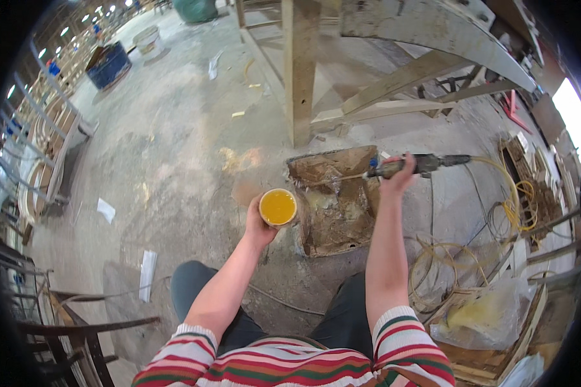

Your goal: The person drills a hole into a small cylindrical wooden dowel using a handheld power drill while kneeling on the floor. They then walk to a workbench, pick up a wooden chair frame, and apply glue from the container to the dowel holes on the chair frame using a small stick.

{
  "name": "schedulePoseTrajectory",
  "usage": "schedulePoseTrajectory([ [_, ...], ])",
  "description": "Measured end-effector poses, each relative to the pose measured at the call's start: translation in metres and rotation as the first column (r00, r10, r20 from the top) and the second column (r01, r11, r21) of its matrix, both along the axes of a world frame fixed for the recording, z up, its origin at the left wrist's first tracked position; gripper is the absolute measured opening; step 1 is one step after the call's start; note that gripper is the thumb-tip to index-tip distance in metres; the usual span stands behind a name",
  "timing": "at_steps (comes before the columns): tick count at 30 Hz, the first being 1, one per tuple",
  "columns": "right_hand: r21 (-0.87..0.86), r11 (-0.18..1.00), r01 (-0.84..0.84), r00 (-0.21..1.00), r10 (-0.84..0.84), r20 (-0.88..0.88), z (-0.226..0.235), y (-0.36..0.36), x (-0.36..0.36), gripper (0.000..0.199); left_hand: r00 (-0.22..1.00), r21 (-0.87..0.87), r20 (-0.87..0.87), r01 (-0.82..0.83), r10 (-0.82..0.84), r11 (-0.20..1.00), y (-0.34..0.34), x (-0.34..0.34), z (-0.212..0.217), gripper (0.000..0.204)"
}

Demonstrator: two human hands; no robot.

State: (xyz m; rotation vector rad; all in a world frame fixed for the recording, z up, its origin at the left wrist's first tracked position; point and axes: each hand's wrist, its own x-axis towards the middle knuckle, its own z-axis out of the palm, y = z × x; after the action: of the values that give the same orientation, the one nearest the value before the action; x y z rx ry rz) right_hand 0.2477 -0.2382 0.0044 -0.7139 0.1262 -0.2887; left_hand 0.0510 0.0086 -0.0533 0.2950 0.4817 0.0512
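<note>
My left hand is wrapped round a cup of yellow-orange liquid, held upright just left of a worn, stained cardboard box. In my right hand is a dark hand-held air tool, lying nearly level over the box's right edge. A thin rod sticks out of its left end above the box. From its other end a yellowish hose runs off to the right. Brown, crumpled material and pale residue line the box, which rests on the floor between my knees and a wooden frame.
A wooden frame stands ahead. Coiled hoses lie at right, near clear plastic sheeting in a wooden crate. Dark wooden furniture parts stand at lower left. Farther off are a blue drum and a white bucket.
</note>
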Motion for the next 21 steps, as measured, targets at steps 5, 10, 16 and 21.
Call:
schedulePoseTrajectory([
  [5, 0.016, 0.997, -0.074, 0.981, 0.069, 0.183, 0.081, -0.003, -0.038, 0.064, 0.992, -0.025, -0.057, -0.113, 0.112, 0.993, 0.021, 0.013, -0.040, 0.029],
  [10, -0.116, 0.964, -0.239, 0.857, 0.266, 0.441, 0.120, -0.019, -0.074, 0.096, 0.997, -0.162, -0.020, -0.081, 0.079, 0.984, -0.029, 0.034, -0.049, 0.028],
  [16, -0.228, 0.858, -0.460, 0.671, 0.505, 0.543, 0.132, 0.012, -0.093, 0.107, 0.994, -0.157, -0.055, -0.099, 0.092, 0.983, -0.037, 0.029, -0.070, 0.023],
  [21, -0.183, 0.845, -0.503, 0.727, 0.528, 0.439, 0.128, 0.033, -0.100, 0.106, 0.993, -0.130, -0.075, -0.096, 0.087, 0.987, -0.050, 0.028, -0.060, 0.022],
])
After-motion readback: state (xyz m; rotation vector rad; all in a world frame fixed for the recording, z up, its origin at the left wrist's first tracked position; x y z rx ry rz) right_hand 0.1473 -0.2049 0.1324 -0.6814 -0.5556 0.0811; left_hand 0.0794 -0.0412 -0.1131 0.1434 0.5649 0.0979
